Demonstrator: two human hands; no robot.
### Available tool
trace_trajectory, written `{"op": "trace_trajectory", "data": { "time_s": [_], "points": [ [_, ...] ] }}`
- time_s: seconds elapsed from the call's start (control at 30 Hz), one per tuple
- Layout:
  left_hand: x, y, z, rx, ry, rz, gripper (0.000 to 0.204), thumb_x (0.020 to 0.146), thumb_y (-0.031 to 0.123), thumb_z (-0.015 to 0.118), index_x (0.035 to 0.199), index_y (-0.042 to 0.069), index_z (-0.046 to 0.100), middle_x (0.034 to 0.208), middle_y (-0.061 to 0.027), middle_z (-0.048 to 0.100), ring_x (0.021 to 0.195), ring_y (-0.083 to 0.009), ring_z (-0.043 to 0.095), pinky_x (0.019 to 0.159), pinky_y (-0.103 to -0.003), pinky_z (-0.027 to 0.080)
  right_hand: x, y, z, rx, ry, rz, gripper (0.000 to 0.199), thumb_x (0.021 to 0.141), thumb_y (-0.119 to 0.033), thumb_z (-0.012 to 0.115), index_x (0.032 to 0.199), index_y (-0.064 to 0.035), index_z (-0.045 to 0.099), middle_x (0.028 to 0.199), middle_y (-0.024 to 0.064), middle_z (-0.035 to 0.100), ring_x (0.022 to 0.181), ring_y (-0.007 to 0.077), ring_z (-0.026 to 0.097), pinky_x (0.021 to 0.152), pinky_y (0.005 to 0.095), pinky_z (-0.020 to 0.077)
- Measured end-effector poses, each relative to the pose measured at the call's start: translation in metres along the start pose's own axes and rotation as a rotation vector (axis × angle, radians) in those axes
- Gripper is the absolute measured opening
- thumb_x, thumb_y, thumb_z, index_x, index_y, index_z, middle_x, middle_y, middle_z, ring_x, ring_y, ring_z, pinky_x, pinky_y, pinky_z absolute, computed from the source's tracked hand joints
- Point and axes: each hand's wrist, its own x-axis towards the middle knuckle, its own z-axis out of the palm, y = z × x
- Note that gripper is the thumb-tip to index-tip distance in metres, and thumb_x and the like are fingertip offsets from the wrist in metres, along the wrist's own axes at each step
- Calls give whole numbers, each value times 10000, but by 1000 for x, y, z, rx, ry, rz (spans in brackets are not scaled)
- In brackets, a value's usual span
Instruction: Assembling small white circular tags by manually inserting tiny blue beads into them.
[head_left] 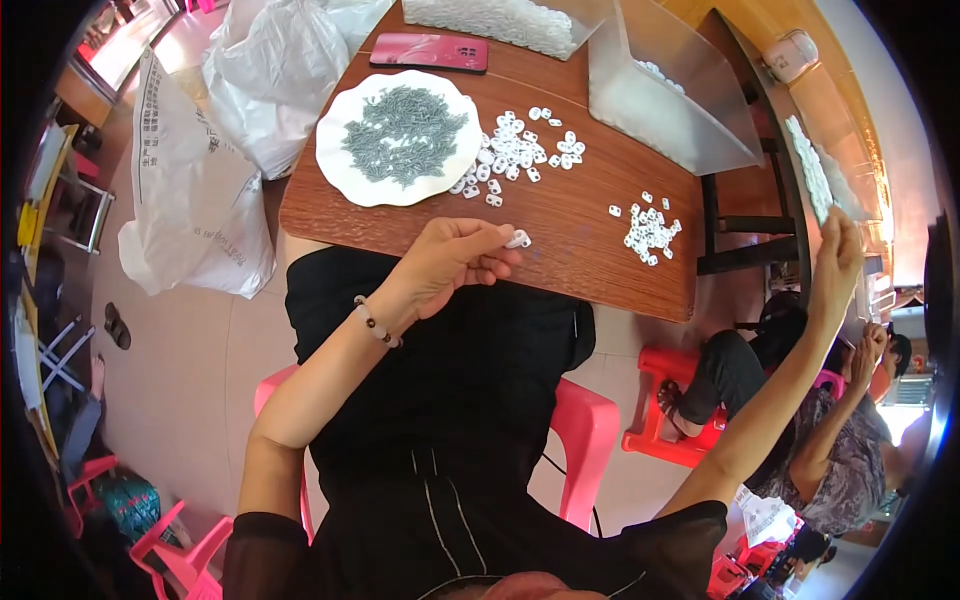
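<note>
My left hand point(452, 262) is over the near edge of the wooden table, closed in a pinch on a small white plastic piece point(518, 239) with dark holes. My right hand point(840, 250) reaches far out to the right, its fingers bunched at the lower end of a long white bumpy strip point(808, 165). Whether it grips the strip or something smaller cannot be made out. Beyond my left hand, a white scalloped plate point(333, 160) holds a heap of small dark grey screws point(405, 135). Beside the plate lies a loose pile of similar white pieces point(515, 148); a smaller pile point(650, 232) sits farther right.
A pink phone point(428, 53) lies behind the plate. Translucent bins point(650, 110) with white contents stand along the table's far side. White sacks point(195, 190) rest on the floor at left. Another person point(830, 450) sits at right near a red stool point(660, 410).
</note>
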Motion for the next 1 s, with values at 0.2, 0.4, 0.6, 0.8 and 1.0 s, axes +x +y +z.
{"op": "trace_trajectory", "data": {
  "time_s": [0.2, 0.4, 0.6, 0.8, 1.0],
  "points": [
    [-4, 0, -8, -117, 9, -10, 265, 903, 278, 640, 993, 31, 669, 854, -41, 676, 718, -81, 615, 671, -207, 487, -73, -128, 63, 660, -410, 212, 177, 982, -178, 525, 948, -45, 637, 792, -44, 544, 726, 41, 474, 654, 188, 398],
    [-2, 4, -8, -189, 1, -38, 224, 914, 247, 619, 990, 39, 654, 844, -40, 678, 696, -78, 607, 652, -201, 500, -122, -173, 110, 927, -566, 223, 67, 913, -54, 612, 954, -2, 620, 882, 50, 667, 802, 91, 628, 736, 215, 474],
    [-3, 5, -7, -192, -9, -28, 230, 914, 248, 619, 1007, 40, 656, 849, -37, 680, 700, -72, 607, 651, -197, 499, -143, -183, 129, 758, -355, -87, 96, 785, 29, 696, 875, 1, 679, 797, 71, 680, 700, 134, 596, 646, 236, 470],
    [-3, 4, -8, -206, -12, -27, 233, 917, 246, 615, 1011, 38, 663, 849, -38, 681, 705, -71, 608, 654, -194, 498, -149, -184, 140, 720, -228, -255, 164, 716, 66, 721, 855, -17, 696, 777, 73, 690, 676, 169, 586, 601, 255, 463],
    [-2, 4, -8, -207, -19, -23, 233, 920, 249, 612, 1006, 38, 663, 850, -37, 679, 703, -72, 606, 651, -193, 496, -155, -182, 145, 735, -253, -270, 128, 764, 62, 703, 879, 5, 700, 806, 73, 681, 696, 132, 577, 619, 228, 450]
  ]
}}
